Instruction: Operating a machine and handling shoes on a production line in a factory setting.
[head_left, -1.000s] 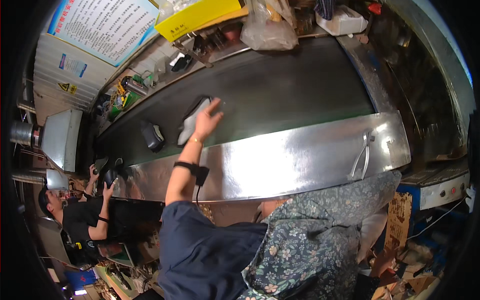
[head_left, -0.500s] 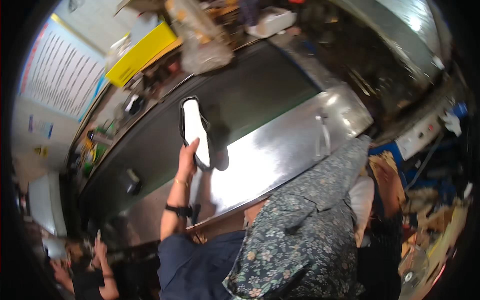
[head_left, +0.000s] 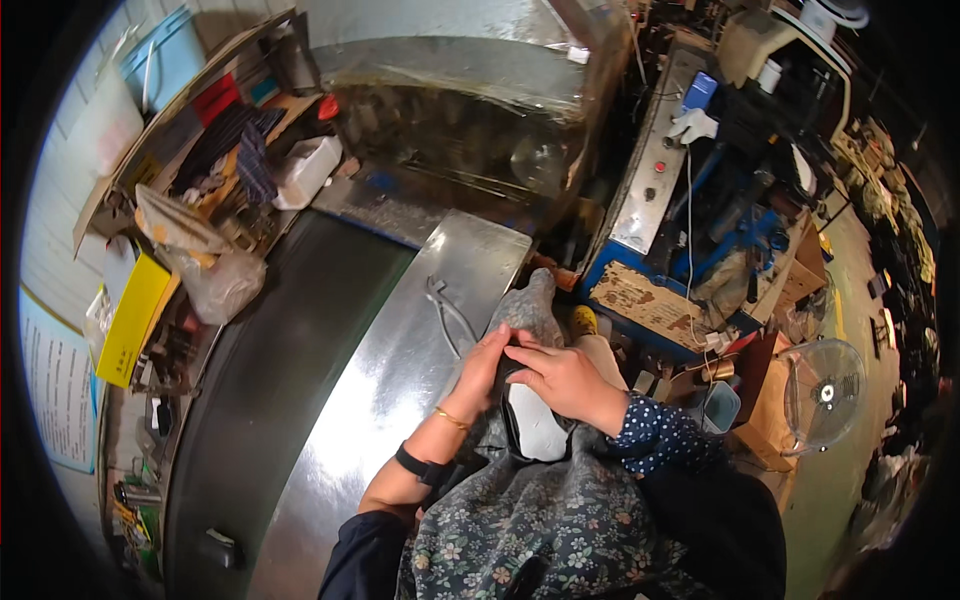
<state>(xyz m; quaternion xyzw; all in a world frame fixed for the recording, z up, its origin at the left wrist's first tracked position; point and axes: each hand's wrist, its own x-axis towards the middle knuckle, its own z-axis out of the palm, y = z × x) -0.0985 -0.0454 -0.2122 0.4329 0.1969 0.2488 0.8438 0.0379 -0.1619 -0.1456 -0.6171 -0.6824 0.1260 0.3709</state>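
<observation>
Beside conveyor [head_left: 290, 340], shoe sole [head_left: 535, 425] between hands [head_left: 525, 375]

Evenly lit from above, moderately bright. Soft glare across the steel panel [head_left: 400, 350] and hood [head_left: 460, 60]. Dark under the hood, black vignette round the rim. Strong fisheye bending of edges. Slightly soft focus throughout.

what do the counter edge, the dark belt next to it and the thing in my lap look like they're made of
Counter edge: bare sheet metal, probably stainless steel, brushed and shiny with reflections. Belt: matte dark rubber or similar, no glare. Shoe sole, held by left hand and right hand: smooth white with a black rim, likely rubber or foam.
</observation>
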